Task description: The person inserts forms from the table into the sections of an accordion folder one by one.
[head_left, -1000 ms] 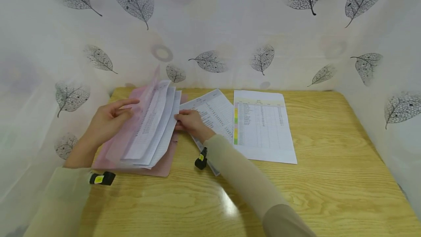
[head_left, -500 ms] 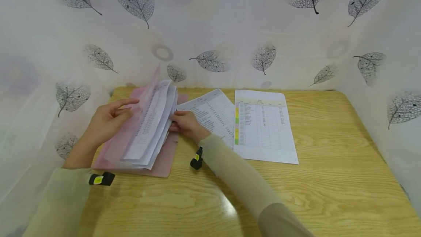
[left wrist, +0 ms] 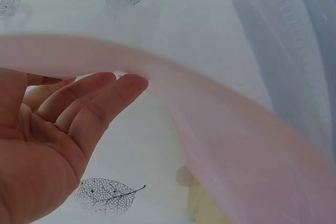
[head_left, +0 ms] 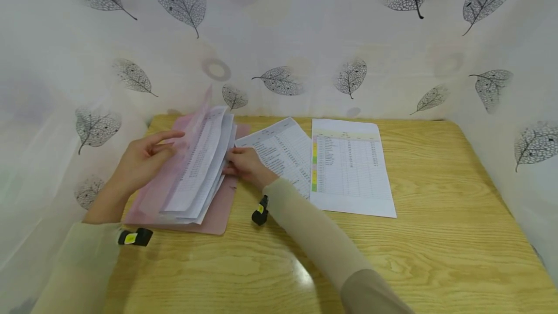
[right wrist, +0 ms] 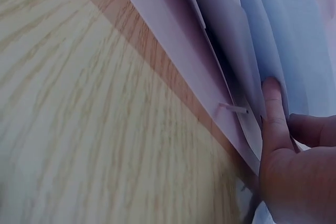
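A pink folder [head_left: 218, 222] lies opened at the table's left, with several printed paper sheets [head_left: 193, 178] fanned upright inside it. My left hand [head_left: 146, 161] holds up the translucent pink cover [head_left: 198, 120]; in the left wrist view, the thumb and finger of the left hand [left wrist: 68, 129] meet at the cover's edge. On the other side, my right hand [head_left: 248, 163] pinches the outer sheets by their right edge. The right wrist view has the right hand [right wrist: 294, 156] with one finger against a paper sheet [right wrist: 262, 40]; its other fingertips are partly hidden.
Right of the folder, a tilted printed sheet [head_left: 283, 144] lies partly under my right forearm. A sheet with a coloured column [head_left: 353, 178] lies flat beside it. Leaf-patterned curtain [head_left: 279, 33] closes off the back and sides of the wooden table [head_left: 453, 236].
My right hand has shifted slightly left, bringing the outermost sheet in against the other sheets in the folder. The left hand and the raised cover stay in place.
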Demonstrator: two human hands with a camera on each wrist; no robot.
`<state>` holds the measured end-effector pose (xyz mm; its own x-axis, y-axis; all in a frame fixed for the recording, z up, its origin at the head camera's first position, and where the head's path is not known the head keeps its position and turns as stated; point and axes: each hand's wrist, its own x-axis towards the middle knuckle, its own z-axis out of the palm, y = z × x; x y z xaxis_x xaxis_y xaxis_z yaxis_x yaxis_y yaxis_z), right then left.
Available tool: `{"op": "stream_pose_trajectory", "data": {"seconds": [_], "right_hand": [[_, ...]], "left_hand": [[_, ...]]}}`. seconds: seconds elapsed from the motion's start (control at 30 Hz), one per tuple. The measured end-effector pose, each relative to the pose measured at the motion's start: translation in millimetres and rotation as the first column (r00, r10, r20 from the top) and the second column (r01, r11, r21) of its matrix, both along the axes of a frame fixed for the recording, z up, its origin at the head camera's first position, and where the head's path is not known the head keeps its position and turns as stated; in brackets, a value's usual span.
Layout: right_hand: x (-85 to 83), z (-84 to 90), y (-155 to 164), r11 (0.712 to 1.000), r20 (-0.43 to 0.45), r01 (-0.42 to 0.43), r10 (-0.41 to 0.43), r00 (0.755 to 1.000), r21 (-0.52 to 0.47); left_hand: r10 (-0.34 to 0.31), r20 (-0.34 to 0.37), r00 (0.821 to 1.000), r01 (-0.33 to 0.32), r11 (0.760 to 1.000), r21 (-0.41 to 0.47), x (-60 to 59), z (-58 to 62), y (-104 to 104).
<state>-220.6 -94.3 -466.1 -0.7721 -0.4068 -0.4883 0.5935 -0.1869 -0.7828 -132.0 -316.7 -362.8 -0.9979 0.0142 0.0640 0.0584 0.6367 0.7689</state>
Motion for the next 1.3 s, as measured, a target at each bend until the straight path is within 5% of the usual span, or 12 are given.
{"op": "stream_pose_trajectory", "data": {"seconds": [0.53, 1.3], "right_hand": [[-5.7, 3.8, 43, 0.998, 0.021, 0.034, -0.033, 0.999, -0.061], [-9.4, 26.7, 178, 0.980, -0.139, 0.033, -0.006, 0.990, 0.197]], "left_hand": [[-0.019, -0.017, 1.000, 0.019, 1.000, 0.008, -1.5, -0.5, 4], [-0.003, 0.005, 1.000, 0.003, 1.000, -0.008, -2.3, -5.8, 5]]}}
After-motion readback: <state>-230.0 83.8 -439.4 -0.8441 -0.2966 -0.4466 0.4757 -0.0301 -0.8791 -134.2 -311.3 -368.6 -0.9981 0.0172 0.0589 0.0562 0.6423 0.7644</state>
